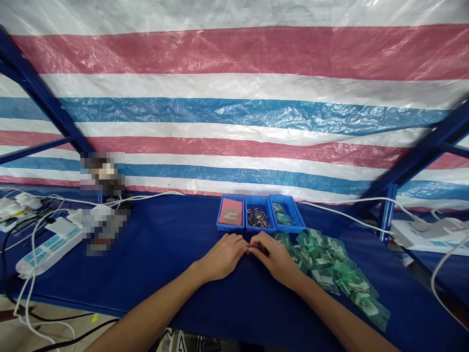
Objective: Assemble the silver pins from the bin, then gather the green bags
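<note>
My left hand and my right hand rest on the blue table, fingertips meeting in a pinch at the middle, just in front of three blue bins. What the fingers pinch is too small to make out. The left bin holds a red card, the middle bin holds small dark metal pins, and the right bin holds green parts. A pile of small green bagged parts lies right beside my right hand.
A white power strip with cables lies at the left, another white strip at the right. Blue shelf posts rise at both sides. A striped tarp hangs behind the table.
</note>
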